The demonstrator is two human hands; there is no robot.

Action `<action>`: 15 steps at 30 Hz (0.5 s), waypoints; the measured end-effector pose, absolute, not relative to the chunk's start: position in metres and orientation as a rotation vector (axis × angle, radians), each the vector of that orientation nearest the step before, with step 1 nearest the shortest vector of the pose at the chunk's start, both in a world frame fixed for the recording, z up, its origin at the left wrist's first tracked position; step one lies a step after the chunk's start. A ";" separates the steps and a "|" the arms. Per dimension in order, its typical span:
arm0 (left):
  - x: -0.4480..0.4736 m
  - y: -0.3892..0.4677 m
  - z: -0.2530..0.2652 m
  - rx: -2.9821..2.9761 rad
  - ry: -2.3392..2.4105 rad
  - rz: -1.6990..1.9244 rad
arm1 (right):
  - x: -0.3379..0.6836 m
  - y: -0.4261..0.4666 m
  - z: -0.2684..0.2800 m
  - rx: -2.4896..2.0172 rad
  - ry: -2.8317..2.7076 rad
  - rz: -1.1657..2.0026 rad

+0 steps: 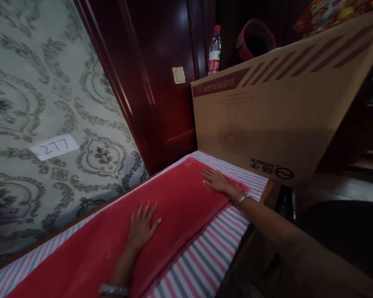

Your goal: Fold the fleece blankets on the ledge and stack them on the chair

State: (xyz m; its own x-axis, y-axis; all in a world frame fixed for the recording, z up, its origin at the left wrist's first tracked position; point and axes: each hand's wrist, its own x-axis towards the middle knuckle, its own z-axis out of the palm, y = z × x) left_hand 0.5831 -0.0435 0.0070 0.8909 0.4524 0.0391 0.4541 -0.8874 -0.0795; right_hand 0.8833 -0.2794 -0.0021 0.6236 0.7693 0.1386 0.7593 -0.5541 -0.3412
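Observation:
A folded red cloth [174,198] lies spread lengthwise over a striped cover [199,265] in pink, grey and white. My left hand [141,227] rests flat on the middle of the red cloth, fingers spread. Farther along, close to the cloth's far right end, my right hand [216,181] also lies palm down on it with its fingers stretched out. Neither hand grips anything. The cloth's near edge shows stacked layers.
A large cardboard box [251,116] stands at the far end of the table. Behind its top edge are a plastic bottle [215,51] and a red round container [245,45]. Patterned wallpaper [56,82] runs along the left. A dark seat [345,231] is at right.

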 end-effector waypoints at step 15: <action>0.573 -0.043 -0.013 -3.096 -0.683 -0.199 | 0.996 -0.190 0.013 -2.230 -0.466 0.122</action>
State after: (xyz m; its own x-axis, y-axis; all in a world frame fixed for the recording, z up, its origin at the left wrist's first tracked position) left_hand 0.5728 -0.0426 -0.0125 0.8998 0.4211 0.1145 0.4167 -0.9070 0.0608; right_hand 0.9958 -0.1897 0.0125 0.9265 0.3701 0.0686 0.2892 -0.5832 -0.7591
